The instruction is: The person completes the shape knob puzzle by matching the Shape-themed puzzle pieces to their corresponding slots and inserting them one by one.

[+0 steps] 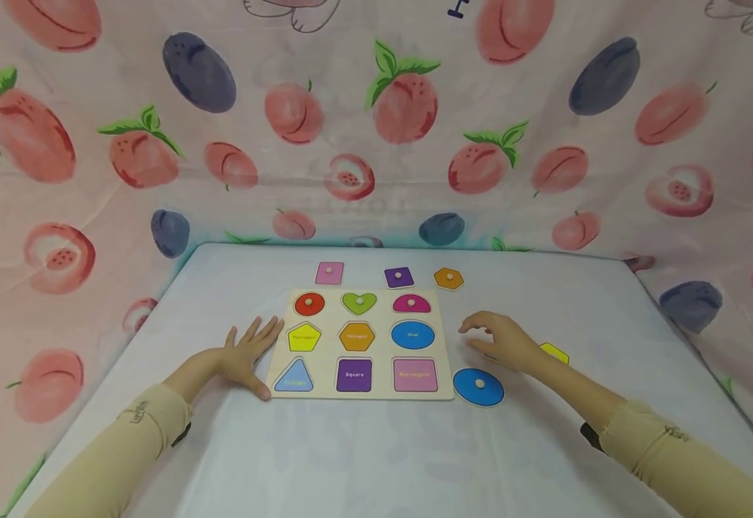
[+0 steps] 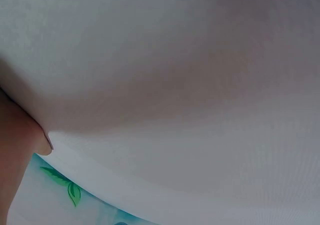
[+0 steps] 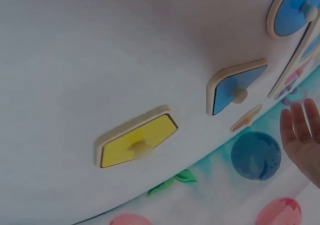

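A wooden shape puzzle board (image 1: 383, 354) lies flat on the table. My left hand (image 1: 245, 357) rests at its left edge, fingers spread, thumb by the lower left corner. Just right of the board hovers my right hand (image 1: 506, 345), fingers loosely bent, holding nothing. Below that hand lies a blue oval piece (image 1: 470, 394) with a knob. A yellow pentagon piece (image 1: 554, 352) is partly behind the right forearm. In the right wrist view a blue triangle piece (image 3: 225, 97) lies between pentagon and oval; the right hand hides it from the head view.
Behind the board lie a pink rectangle piece (image 1: 329, 276), a purple square piece (image 1: 399, 280) and an orange hexagon piece (image 1: 448, 280). A red circle (image 1: 305, 308), green heart (image 1: 353, 305) and magenta semicircle (image 1: 411, 310) sit in the board's top row. A fruit-print cloth (image 1: 409, 208) hangs behind.
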Tool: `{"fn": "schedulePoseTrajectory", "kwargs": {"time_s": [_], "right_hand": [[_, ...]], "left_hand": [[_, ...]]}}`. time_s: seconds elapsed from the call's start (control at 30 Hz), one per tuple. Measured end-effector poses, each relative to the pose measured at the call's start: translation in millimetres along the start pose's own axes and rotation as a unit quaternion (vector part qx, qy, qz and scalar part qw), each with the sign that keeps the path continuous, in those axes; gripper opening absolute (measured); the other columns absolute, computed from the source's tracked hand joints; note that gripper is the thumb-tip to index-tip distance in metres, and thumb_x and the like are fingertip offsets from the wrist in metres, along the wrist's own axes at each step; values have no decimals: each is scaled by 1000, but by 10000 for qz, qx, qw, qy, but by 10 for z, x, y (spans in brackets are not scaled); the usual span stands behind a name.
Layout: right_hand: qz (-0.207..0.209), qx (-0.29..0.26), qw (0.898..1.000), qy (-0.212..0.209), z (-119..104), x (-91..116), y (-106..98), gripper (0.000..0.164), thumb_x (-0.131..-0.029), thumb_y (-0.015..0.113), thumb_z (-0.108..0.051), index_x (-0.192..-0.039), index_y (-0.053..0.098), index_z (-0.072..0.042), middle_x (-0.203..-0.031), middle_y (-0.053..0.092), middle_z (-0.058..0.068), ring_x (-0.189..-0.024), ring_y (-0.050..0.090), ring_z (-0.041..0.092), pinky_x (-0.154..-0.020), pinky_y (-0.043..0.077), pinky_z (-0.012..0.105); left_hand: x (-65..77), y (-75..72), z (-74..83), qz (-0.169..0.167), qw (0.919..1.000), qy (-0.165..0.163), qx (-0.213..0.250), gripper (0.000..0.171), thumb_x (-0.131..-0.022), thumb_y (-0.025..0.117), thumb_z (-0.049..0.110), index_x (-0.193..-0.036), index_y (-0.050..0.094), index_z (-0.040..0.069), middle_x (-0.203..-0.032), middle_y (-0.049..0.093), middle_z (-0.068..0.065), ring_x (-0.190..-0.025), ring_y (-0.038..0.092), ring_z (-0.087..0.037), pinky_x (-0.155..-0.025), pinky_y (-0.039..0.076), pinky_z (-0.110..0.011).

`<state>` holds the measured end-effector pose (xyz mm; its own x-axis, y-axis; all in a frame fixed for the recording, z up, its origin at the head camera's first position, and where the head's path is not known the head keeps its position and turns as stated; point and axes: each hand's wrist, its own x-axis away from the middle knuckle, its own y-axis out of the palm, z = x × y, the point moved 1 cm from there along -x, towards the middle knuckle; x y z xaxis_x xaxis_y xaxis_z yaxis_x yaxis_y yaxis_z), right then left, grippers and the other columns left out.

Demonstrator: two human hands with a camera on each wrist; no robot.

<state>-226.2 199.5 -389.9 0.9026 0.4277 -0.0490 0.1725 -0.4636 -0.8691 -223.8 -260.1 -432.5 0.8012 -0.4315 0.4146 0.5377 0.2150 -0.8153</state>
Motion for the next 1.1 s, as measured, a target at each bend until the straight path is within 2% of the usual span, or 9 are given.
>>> {"fn": "schedulePoseTrajectory", "kwargs": {"time_s": [0.13, 0.37, 0.47, 0.67, 0.87, 1.1], "right_hand": [[280, -19, 9996, -52, 27, 136, -17, 18, -86, 67, -8, -103, 67, -4, -113, 65, 18, -106, 59, 36, -89, 52, 51], [591, -129, 9980, -160, 150, 403, -129, 17, -83, 68, -4, -100, 66, -2, -112, 64, 20, -107, 59, 40, -86, 51, 53], [659, -72, 9978, -14, 208, 491, -184, 19, -83, 67, -3, -103, 66, -2, -114, 64, 21, -108, 58, 40, -87, 51, 54], [696, 12, 9969, 358, 335, 618, -254, 22, -84, 67, -4, -105, 65, -2, -117, 62, 23, -111, 55, 43, -91, 47, 58], [953, 149, 9941, 488, 480, 720, -283, 22, -83, 69, -5, -104, 65, 0, -112, 64, 23, -107, 57, 42, -88, 47, 59], [1011, 243, 9919, 732, 623, 804, -266, 24, -79, 73, -6, -101, 65, 1, -111, 64, 25, -105, 57, 43, -85, 49, 57]], "left_hand": [[-9, 3, -44, -20, 10000, 44, 71, 137, -57, 82, 56, -150, -6, 8, -157, -14, -20, -141, -21, -43, -103, -20, -69], [-63, 47, -121, 21, 9999, -71, -127, 142, -53, 79, 64, -151, -9, 11, -158, -15, -15, -142, -22, -39, -104, -21, -67], [-52, 59, -122, 61, 9999, -51, -115, 142, -52, 79, 65, -151, -8, 11, -158, -14, -16, -142, -22, -40, -104, -21, -68], [-12, 37, -77, 3, 9996, 150, 239, 141, -53, 80, 63, -151, -8, 12, -157, -15, -18, -140, -25, -42, -100, -25, -68], [-28, 45, -64, -40, 10000, 17, -31, 141, -54, 78, 65, -150, -9, 10, -157, -16, -17, -141, -23, -41, -103, -22, -68], [20, 18, -43, 6, 9998, 116, 178, 138, -57, 81, 57, -150, -7, 8, -156, -14, -21, -140, -21, -44, -101, -23, -69]]}}
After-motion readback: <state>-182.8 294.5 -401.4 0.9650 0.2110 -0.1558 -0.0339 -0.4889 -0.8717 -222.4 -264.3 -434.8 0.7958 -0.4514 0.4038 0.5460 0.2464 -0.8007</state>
